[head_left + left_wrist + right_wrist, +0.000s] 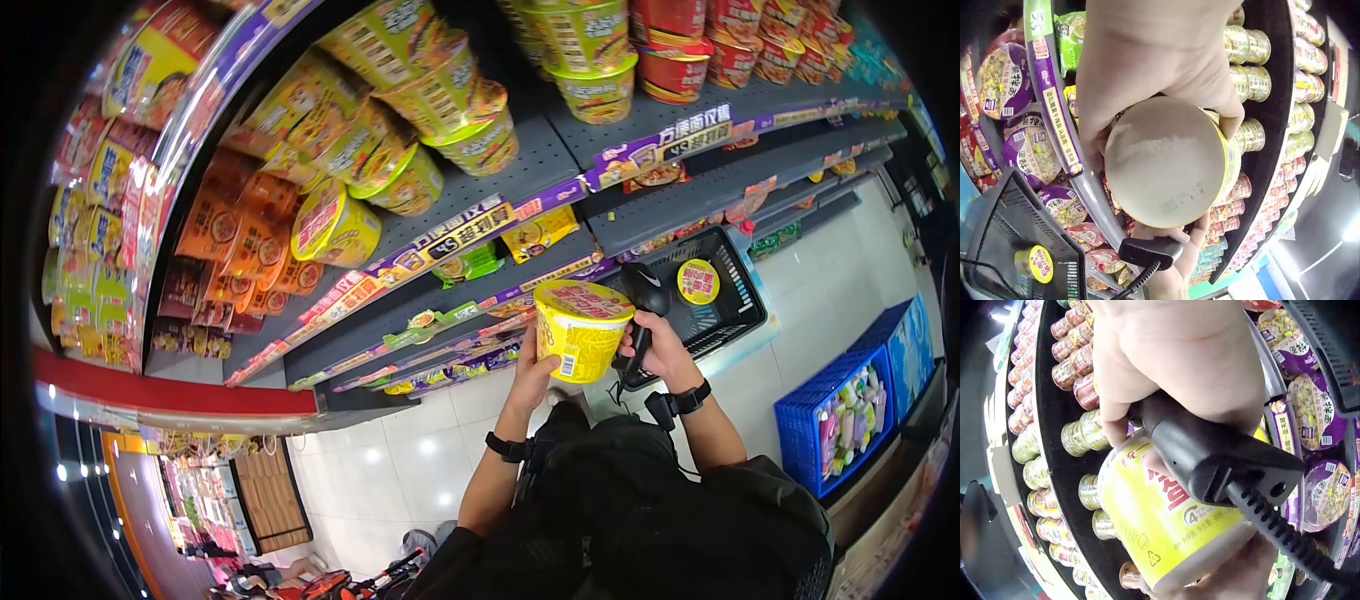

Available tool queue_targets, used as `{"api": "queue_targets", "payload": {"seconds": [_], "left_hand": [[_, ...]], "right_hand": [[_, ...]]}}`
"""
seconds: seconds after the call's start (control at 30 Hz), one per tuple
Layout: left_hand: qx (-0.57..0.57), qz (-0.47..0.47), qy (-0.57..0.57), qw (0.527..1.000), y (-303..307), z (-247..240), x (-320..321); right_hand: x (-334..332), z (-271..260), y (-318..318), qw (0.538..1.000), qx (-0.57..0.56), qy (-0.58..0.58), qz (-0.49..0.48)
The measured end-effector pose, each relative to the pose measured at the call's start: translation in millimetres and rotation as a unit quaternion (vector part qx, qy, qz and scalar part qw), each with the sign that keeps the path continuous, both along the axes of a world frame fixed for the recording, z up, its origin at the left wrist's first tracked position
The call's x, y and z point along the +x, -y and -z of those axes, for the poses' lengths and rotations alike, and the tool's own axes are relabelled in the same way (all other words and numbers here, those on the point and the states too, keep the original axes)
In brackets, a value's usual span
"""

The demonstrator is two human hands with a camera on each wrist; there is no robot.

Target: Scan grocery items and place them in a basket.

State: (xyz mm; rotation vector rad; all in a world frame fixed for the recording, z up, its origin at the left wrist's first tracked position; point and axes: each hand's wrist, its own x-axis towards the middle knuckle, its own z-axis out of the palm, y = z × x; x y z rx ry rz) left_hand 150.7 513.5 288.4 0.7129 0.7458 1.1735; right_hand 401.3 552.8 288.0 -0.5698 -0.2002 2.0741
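Yellow wraps the tub (580, 350), which sits between the person's hands, in front of the shelves (548, 165). The left hand (532, 378) grips it, thumb and fingers spread around its wall; the right hand (660, 350) curls round a black scanner (1219, 450) while also touching the tub. Just beside the tub, on the right hand's side, the scanner partly covers a dark basket (738, 300), in which a smaller-looking yellow cup (697, 282) lies. The head view shows the tub's printed lid and a barcode, but the scanner's handle is partly lost among the fingers. Only the left wrist view shows the tub's pale, round base, with faint marks too small to read; there the lid is hidden. The right wrist view alone brings out the red lettering and recycling mark on the tub's wall, and a coiled cord (1291, 528) cut off at the frame edge. How the right fingers close behind the scanner is hidden there.
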Motion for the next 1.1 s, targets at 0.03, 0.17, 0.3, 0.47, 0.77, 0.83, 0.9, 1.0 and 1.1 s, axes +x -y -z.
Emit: {"api": "queue_targets", "payload": {"seconds": [0.03,0.17,0.3,0.47,0.77,0.83,0.9,1.0,1.1], "left_hand": [[0.017,-0.014,-0.016,1.0,5,-6,-5],[0.004,-0.002,0.032,0.999,23,4,-38],[-0.016,0.011,0.094,0.995,43,16,-73],[-0.013,0.005,0.143,0.99,50,18,-112],[0.047,-0.089,-0.014,0.995,46,9,-208],[0.083,-0.122,-0.07,0.987,43,1,-224],[0.097,-0.144,-0.093,0.98,42,-3,-243],[0.091,-0.15,-0.081,0.981,39,-1,-259],[0.111,-0.142,-0.103,0.978,36,-3,-271]], "right_hand": [[-8,-2,3,1.0,0.003,0.0,-0.008],[-40,-26,15,0.997,0.06,0.04,-0.008],[-70,-30,22,0.993,0.107,0.032,-0.041],[-119,-52,35,0.982,0.133,0.119,-0.057],[-204,-90,60,0.868,0.259,0.42,-0.045],[-217,-112,70,0.761,0.395,0.514,0.009],[-218,-115,74,0.754,0.39,0.527,-0.043],[-224,-120,78,0.64,0.512,0.514,-0.253],[-241,-123,91,0.615,0.501,0.528,-0.304]]}}
